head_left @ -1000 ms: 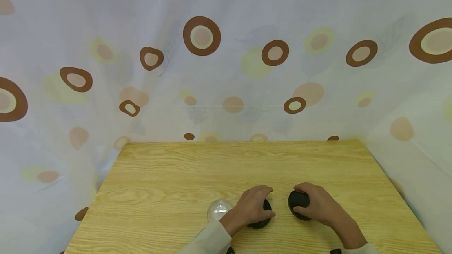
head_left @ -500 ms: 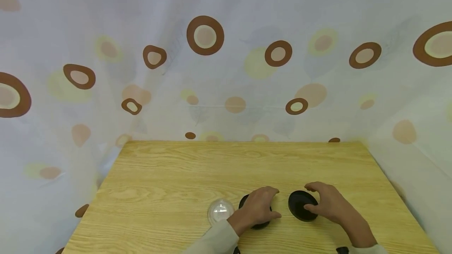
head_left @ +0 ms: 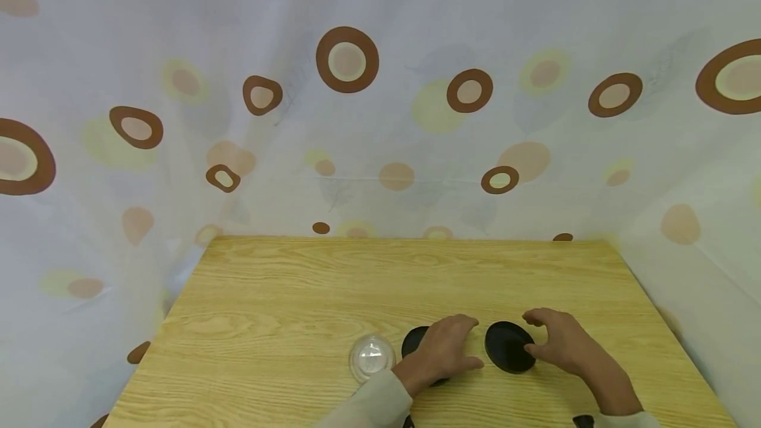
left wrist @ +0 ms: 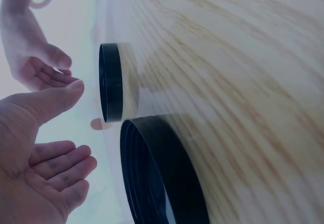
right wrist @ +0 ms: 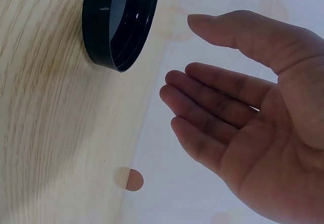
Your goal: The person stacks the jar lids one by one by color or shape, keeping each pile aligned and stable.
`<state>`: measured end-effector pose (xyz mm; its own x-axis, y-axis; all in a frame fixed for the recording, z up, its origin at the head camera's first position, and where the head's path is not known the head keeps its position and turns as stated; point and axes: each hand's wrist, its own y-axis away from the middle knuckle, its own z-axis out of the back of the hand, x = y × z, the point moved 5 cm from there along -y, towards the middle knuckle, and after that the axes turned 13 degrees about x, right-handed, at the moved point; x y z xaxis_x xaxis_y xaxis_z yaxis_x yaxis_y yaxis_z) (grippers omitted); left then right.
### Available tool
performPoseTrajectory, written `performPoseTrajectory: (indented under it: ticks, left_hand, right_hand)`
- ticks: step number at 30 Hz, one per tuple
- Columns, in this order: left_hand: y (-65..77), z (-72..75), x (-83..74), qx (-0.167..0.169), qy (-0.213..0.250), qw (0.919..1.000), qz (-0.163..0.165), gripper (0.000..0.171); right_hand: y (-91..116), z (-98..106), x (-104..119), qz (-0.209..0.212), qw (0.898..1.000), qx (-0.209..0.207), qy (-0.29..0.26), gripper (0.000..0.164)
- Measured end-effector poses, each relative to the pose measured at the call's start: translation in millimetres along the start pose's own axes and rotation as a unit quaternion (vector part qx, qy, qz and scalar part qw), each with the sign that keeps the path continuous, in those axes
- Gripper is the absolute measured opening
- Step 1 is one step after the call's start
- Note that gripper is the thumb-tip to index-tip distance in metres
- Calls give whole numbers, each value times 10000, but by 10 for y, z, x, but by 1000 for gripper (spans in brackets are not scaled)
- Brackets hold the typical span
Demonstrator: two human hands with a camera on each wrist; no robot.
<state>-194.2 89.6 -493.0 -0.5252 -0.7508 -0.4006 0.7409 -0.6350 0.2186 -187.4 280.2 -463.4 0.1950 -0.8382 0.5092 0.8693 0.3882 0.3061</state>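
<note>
Two round black lids lie hollow side up on the table. My left hand (head_left: pixel 444 351) hovers over the left lid (head_left: pixel 412 341) and partly hides it in the head view. Its fingers and thumb are spread apart, and the left wrist view shows the bare palm above that lid's black rim (left wrist: pixel 174 163). Just right of the other lid (head_left: pixel 509 347) is my right hand (head_left: pixel 560 342), its thumb tip overlapping the lid's edge in the head view. The right wrist view shows this hand (right wrist: pixel 253 118) with relaxed fingers and nothing in it, apart from the lid (right wrist: pixel 98 37).
A clear round container (head_left: pixel 371 356) stands on the wooden table (head_left: pixel 285 296), left of the left lid and close to my left forearm. A pale curtain (head_left: pixel 392 124) with brown rings hangs behind the table and along both sides.
My right hand has let go of the right lid and drawn back to the right. The left hand has shifted slightly right, uncovering more of the left lid. Both lids stay put.
</note>
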Motion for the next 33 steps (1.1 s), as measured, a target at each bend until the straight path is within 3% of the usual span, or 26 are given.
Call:
performPoseTrajectory:
  ticks: [7, 18, 33]
  left_hand:
    - [-58, -29, -35, 31, 110, 9999, 73, 60]
    - [-156, -132, -82, -14, 6, 10000, -22, 60]
    - [-161, -177, -166, -1, -10, 10000, -70, 55]
  right_hand:
    - [7, -10, -55, 61, 9999, -83, 99, 47]
    - [33, -31, -164, -246, 9996, 118, -43, 44]
    - [-32, -162, -174, -416, 9989, 191, -82, 39]
